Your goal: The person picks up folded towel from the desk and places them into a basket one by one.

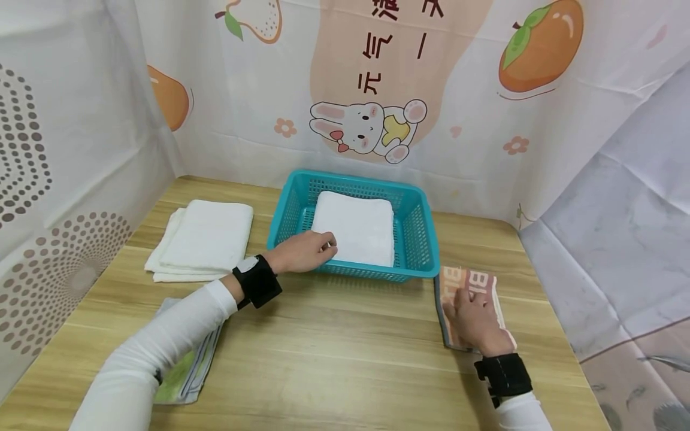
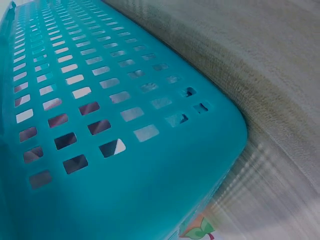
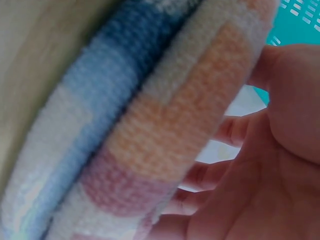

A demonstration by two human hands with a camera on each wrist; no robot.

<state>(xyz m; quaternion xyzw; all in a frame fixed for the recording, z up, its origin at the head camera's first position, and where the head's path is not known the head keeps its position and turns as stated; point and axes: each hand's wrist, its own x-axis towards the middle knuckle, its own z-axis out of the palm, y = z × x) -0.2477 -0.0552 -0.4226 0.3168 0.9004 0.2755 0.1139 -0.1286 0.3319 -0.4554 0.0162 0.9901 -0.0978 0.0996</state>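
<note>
My left hand (image 1: 303, 250) is over the front left rim of a teal plastic basket (image 1: 426, 239), its fingers loosely bent near a folded white towel (image 1: 358, 224) inside. Whether they touch the towel is unclear. In the left wrist view, the perforated wall of the basket (image 2: 165, 165) fills much of the picture and the hand is out of sight. Over to the right, my right hand (image 1: 477, 320) rests on a folded orange and mauve lettered towel (image 1: 455, 281). Up close, the right wrist view has the fingers (image 3: 232, 131) extended against this towel (image 3: 185, 100), with a blue layer underneath.
Folded white towels (image 1: 207, 236) lie stacked left of the basket. Under my left forearm is a green and grey striped towel (image 1: 185, 377), partly covered. A printed cloth curtain (image 1: 242, 120) hangs behind the wooden table (image 1: 334, 359) and along its sides.
</note>
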